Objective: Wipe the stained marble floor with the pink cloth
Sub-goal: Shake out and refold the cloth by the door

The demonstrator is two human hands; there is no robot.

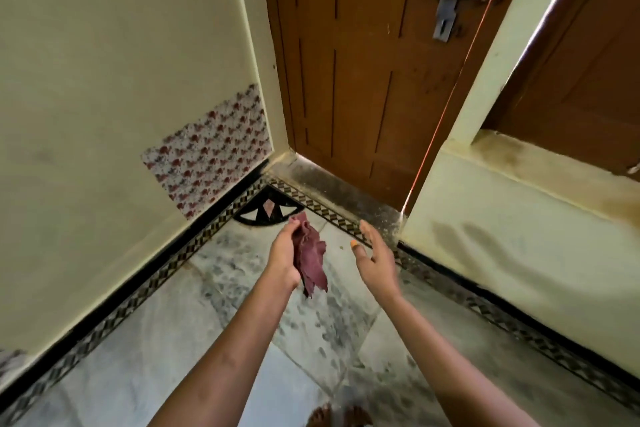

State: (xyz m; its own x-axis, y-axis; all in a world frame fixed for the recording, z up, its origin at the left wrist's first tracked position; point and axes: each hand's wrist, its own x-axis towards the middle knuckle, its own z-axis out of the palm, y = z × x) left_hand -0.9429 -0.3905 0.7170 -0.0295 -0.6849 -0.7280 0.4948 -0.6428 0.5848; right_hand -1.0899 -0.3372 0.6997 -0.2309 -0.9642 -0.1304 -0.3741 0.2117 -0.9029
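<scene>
My left hand (283,255) grips a crumpled pink cloth (311,256), which hangs from my fingers above the floor. My right hand (375,255) is held out beside it, palm turned inward, fingers straight and holding nothing. Below both hands lies the marble floor (242,274), white with grey smudges and dark stains spread across several tiles. Both hands are well above the floor.
The floor ends in a corner with a patterned black border (173,263). A cream wall with a flowered patch (211,152) stands on the left. A brown wooden door (363,73) with a metal latch is ahead, above a dusty threshold (343,199). A cream ledge (519,229) runs on the right. My feet (337,416) show at the bottom edge.
</scene>
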